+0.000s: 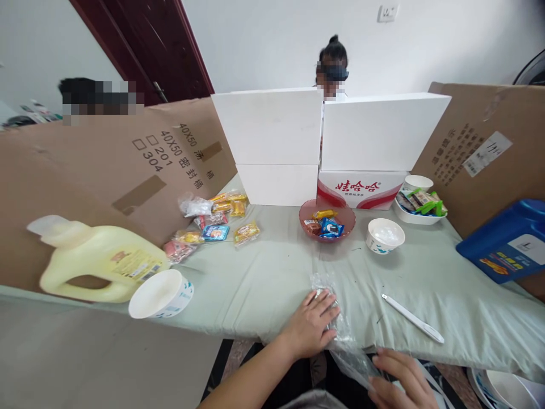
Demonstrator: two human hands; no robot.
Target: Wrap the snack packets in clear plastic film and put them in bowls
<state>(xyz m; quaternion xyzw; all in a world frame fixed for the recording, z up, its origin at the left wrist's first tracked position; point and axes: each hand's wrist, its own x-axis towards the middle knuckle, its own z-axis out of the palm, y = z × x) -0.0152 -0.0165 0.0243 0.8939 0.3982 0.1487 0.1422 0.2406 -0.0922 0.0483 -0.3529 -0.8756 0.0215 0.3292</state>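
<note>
My left hand [313, 322] lies flat, fingers spread, pressing a clear plastic bag [326, 287] onto the pale green tablecloth [264, 278] at the table's near edge. The bag hangs over that edge, and my right hand [398, 383] pinches its lower end below the table. A white pen-like stick [412, 318] rests on the cloth just right of my hands. Further back, a pink bowl [327, 222] holds a few wrapped snacks.
A yellow detergent jug [100, 258] and a tipped white paper cup [162, 293] sit at left. Loose snack packets [215, 224] lie mid-left. A white cup [385, 234], a snack tray [419, 205], a blue box [506, 241], white boxes [272, 130] and cardboard walls [85, 170] surround the table. A person [332, 71] sits behind.
</note>
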